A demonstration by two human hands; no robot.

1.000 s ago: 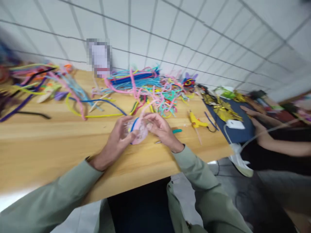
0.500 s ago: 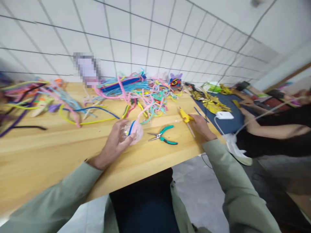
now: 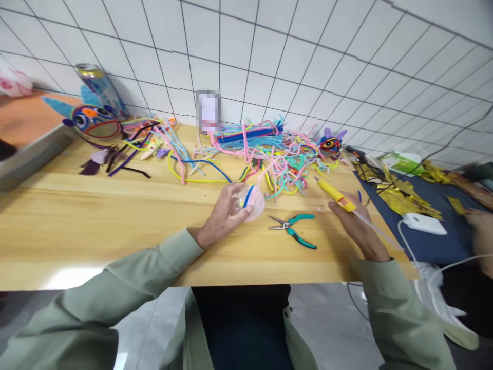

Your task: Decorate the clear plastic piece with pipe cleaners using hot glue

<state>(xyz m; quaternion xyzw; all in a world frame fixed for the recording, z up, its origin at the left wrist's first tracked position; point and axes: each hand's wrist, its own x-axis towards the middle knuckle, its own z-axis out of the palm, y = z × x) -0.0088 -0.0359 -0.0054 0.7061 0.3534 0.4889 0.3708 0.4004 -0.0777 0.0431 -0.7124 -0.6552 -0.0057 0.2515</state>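
My left hand (image 3: 223, 215) is closed round a small clear ball (image 3: 251, 201) with pink and blue pipe cleaner on it, held just above the wooden table (image 3: 115, 226). My right hand (image 3: 356, 223) grips a yellow glue gun (image 3: 336, 195), nozzle pointing up and left, its glue stick trailing to the right. Teal-handled pliers (image 3: 295, 228) lie on the table between my hands. A heap of coloured pipe cleaners (image 3: 265, 154) spreads behind them.
A pipe-cleaner fish face (image 3: 92, 119) and a drinks can (image 3: 100, 88) stand at the back left. A small purple figure (image 3: 330, 145) sits at the back right. A dark mat (image 3: 423, 221) carries gold foil and a white charger (image 3: 423, 223). Another person's hand (image 3: 481, 231) shows at the right edge.
My right hand left the ball, reached right to the glue gun and lifted it off the table. The pliers came into view. My left hand kept the ball. The view swung left.
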